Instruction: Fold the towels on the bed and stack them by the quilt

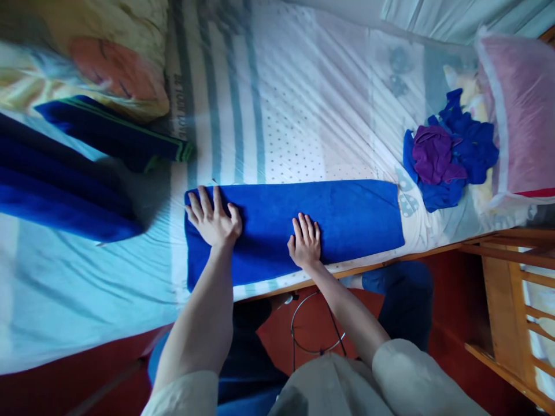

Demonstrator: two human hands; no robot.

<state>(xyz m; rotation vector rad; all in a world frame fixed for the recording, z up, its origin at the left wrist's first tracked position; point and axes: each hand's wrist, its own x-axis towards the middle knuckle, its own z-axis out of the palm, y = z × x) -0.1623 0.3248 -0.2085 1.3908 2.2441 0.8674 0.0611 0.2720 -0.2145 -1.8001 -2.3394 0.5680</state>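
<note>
A folded bright blue towel (347,216) lies lengthwise near the bed's front edge. My left hand (213,216) lies flat on its left end, fingers spread, holding nothing. My right hand (305,241) lies flat on the towel's middle, near its front edge, fingers stretched out. Both palms press on the cloth.
The bed (295,104) has a striped, dotted sheet. A dark blue folded cloth (113,136) and a wide blue blanket (56,190) lie at left below a patterned pillow (99,58). A crumpled blue and purple cloth heap (451,153) sits beside a pink pillow (520,110). A wooden frame (503,289) stands at right.
</note>
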